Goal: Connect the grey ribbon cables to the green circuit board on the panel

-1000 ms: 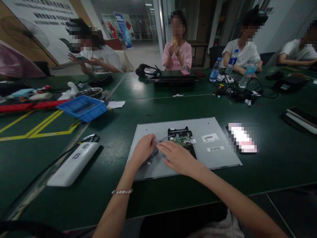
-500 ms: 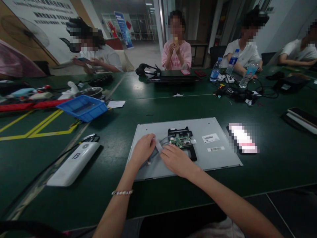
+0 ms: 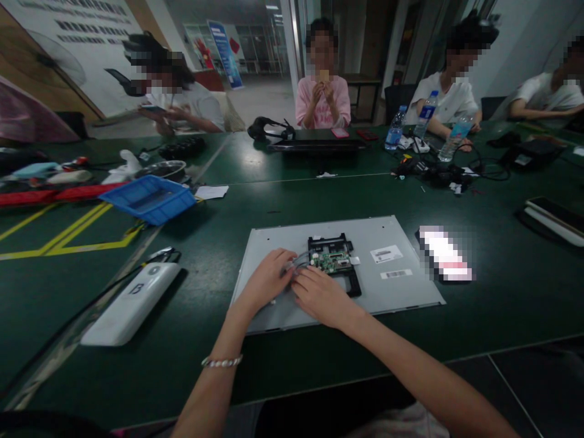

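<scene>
A flat grey metal panel (image 3: 392, 243) lies on the table with a black plastic bracket (image 3: 356, 285) and a green circuit board (image 3: 331, 261) on it. Thin grey cables (image 3: 302, 258) run left from the board. My left hand (image 3: 269, 280) has its fingers closed around these cables. From the right, my right hand (image 3: 323, 296) presses its bent fingertips onto the same bundle, almost touching the left fingers. Whatever lies between the fingertips is mostly hidden. A small white connector end (image 3: 272, 302) shows just below my left hand.
A white power bank (image 3: 132, 304) with a black cable lies to the left, behind it a blue bin (image 3: 150, 198). A lit phone (image 3: 444, 252) is right of the panel. Bottles (image 3: 395, 129), a dark monitor (image 3: 319, 146) and several seated people are across the table (image 3: 255, 201).
A whitish translucent strip stretched between my hands has gone out of sight among the fingers. My left hand has lowered and turned towards the right one at the cables.
</scene>
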Demonstrator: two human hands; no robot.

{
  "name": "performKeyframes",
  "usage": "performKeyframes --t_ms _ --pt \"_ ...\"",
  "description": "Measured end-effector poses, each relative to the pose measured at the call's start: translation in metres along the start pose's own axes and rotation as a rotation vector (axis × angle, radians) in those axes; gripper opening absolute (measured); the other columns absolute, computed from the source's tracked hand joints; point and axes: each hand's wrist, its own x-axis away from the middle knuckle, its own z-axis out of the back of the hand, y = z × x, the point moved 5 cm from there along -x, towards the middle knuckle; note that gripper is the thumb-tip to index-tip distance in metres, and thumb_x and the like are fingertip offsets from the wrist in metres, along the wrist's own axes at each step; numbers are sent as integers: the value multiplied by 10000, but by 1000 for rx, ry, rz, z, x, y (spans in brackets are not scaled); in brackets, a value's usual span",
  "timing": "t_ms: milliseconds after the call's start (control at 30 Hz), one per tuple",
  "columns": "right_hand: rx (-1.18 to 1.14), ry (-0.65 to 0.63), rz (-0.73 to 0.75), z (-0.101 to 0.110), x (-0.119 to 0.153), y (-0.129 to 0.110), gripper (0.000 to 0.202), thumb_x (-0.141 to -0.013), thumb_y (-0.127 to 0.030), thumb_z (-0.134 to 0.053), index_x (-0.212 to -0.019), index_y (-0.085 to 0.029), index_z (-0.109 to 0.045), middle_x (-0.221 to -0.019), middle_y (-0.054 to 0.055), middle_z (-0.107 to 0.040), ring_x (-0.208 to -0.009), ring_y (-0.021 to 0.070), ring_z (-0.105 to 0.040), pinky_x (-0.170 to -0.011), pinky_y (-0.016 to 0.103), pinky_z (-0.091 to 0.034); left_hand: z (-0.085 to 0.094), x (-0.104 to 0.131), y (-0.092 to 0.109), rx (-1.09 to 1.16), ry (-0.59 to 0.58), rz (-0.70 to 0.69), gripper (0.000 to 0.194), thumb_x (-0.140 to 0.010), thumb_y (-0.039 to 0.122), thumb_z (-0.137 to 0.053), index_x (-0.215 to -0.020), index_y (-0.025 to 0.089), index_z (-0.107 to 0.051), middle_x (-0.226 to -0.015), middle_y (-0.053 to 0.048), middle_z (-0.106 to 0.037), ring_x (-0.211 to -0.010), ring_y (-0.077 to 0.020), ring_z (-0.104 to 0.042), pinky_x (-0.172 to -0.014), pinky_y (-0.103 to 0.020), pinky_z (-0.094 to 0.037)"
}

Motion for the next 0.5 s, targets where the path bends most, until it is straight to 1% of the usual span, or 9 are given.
performKeyframes --t_ms 67,167,333,500 --pt "14 -12 2 -1 0 0 240 -888 -219 -488 -1075 -101 -582 -1109 136 -619 -1146 224 -500 -1055 388 -331 -4 1 -3 -2 -22 19 237 -804 137 -484 -1030 199 -518 -1009 -64 -557 -989 -219 -529 -884 -377 -427" --pt "18 -32 15 -1 2 -2 247 -888 -251 -497 -1067 -104 -583 -1086 126 -630 -1132 224 -512 -1066 384 -314 -4 3 -9 21 -23 60 199 -805 167 -498 -1003 192 -495 -973 -56 -548 -941 -207 -543 -850 -351 -437" --pt "3 -50 33 2 7 -7 287 -877 -287 -514 -1071 -85 -571 -1129 155 -613 -1139 228 -516 -1069 385 -301 -1 3 -15 72 -71 54 147 -801 179 -492 -945 200 -519 -958 -45 -554 -903 -192 -555 -814 -327 -444" --pt "10 -79 30 2 12 -10 343 -878 -328 -506 -1096 -67 -554 -1159 173 -601 -1137 235 -520 -1068 375 -302 -1 3 -23 111 -41 88 132 -797 167 -479 -908 208 -538 -919 -32 -574 -860 -176 -575 -788 -307 -452"
